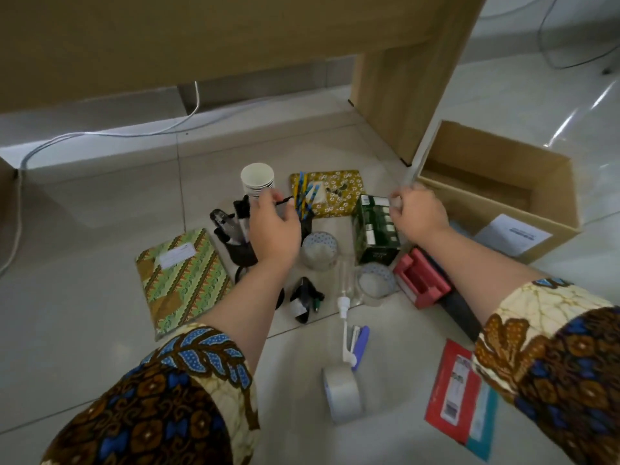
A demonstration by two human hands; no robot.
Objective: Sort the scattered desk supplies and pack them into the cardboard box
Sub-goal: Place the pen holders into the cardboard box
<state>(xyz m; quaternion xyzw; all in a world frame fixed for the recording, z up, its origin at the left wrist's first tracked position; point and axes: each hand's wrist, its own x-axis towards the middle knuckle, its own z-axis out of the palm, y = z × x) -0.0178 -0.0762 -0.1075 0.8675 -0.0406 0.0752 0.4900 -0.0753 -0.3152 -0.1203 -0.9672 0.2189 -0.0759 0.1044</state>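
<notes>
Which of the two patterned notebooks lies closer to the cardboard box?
The yellow floral notebook; the green striped notebook lies far to the left, across the other supplies from the cardboard box.

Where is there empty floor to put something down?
Bare floor lies left of the green notebook, and beyond the paper cups toward the desk. Another patch sits between the tape roll and the notebook. From the paper cups to the cardboard box it is crowded.

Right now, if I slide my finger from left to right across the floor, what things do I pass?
Green notebook → paper cups → green box → cardboard box.
</notes>
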